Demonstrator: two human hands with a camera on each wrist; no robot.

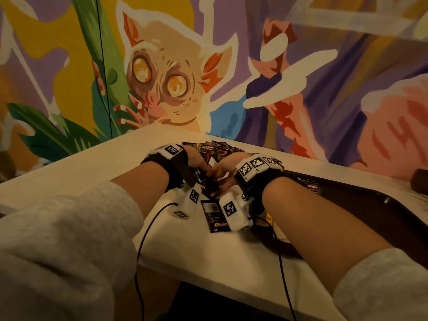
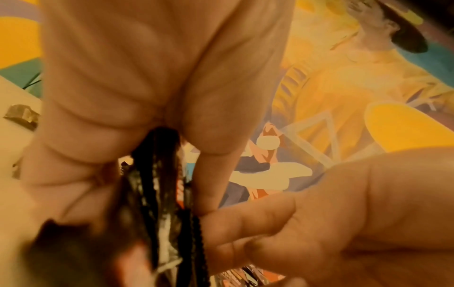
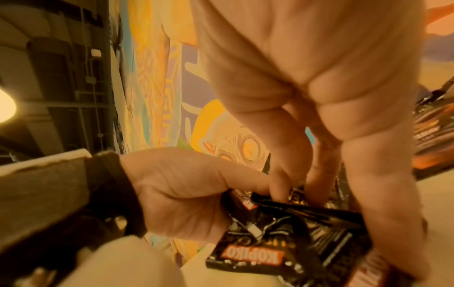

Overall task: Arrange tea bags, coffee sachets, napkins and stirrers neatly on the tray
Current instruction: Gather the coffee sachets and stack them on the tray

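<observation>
Both hands meet over the middle of the white table [image 1: 92,181] and hold one upright stack of black Kopiko coffee sachets [image 1: 209,181]. My left hand [image 1: 196,164] pinches the stack [image 2: 159,194] between thumb and fingers. My right hand [image 1: 225,172] curls its fingers [image 3: 280,186] over the sachets [image 3: 282,233] from the other side. A loose pile of sachets [image 1: 215,148] lies just behind the hands. One sachet [image 1: 214,216] lies flat in front of them. The dark tray [image 1: 382,212] sits at the right with a sachet [image 1: 310,187] on it.
A painted mural wall [image 1: 185,66] closes off the back of the table. Cables [image 1: 148,228] trail from both wrists over the front edge. Under my right wrist shows a small yellow item [image 1: 269,219]. A dark round object [image 1: 420,179] stands at the far right.
</observation>
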